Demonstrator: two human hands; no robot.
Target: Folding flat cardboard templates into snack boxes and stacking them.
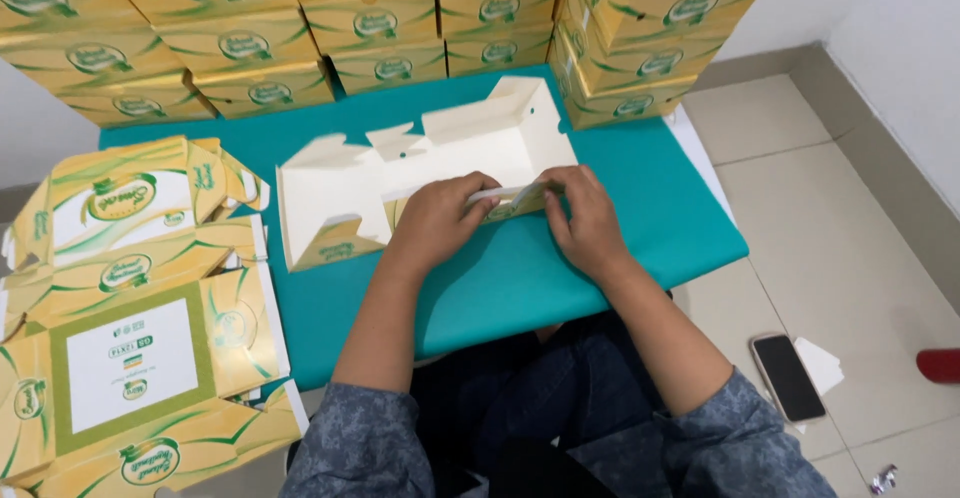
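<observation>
Flat yellow-green carton blanks (130, 348) sit stacked left of the half-folded box (420, 173), which lies cream-side up on the teal table (640, 208). Left hand (440, 220) and right hand (585, 216) both pinch its printed front flap (512, 201), finished boxes (400, 18) piled behind it.

Folded yellow boxes (380, 18) stack along the top; flat cartons (130, 358) lie lower left; a phone (787, 376) lies on tiles lower right.

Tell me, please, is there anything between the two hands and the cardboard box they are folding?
Nothing visible is in between. The left hand and the right hand both already rest on the near flap of the half-folded box, which lies on the teal table. The stacked finished boxes stand behind it.
</observation>
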